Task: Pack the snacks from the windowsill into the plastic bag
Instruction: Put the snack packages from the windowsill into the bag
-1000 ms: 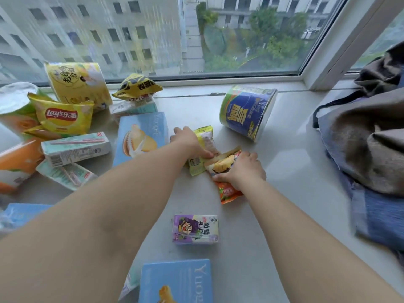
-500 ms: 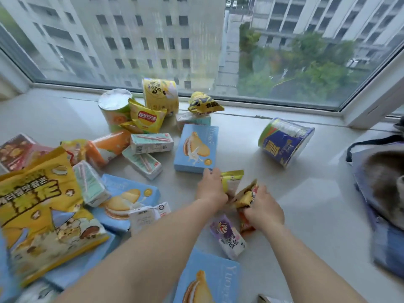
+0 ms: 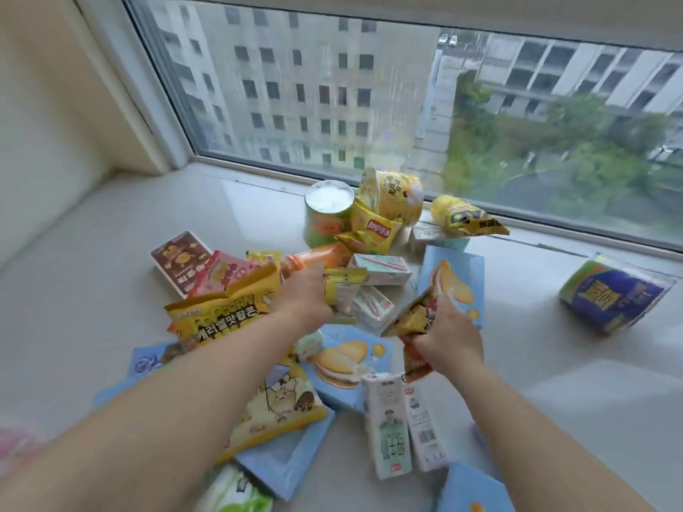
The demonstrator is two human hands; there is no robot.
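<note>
Left hand (image 3: 303,295) fingers curled round small yellow-green packet (image 3: 342,290). Right hand (image 3: 449,336) gripping bunch of wrappers (image 3: 414,317), blue tub (image 3: 615,299) lying at 3 o'clock on windowsill (image 3: 148,216).

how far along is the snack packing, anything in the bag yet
Nothing looks packed: no plastic bag is in view. In hand: the left hand holds a small yellow packet, the right hand grips a couple of snack packets. Left: the chips, popcorn bag, blue boxes and blue tub.
</note>
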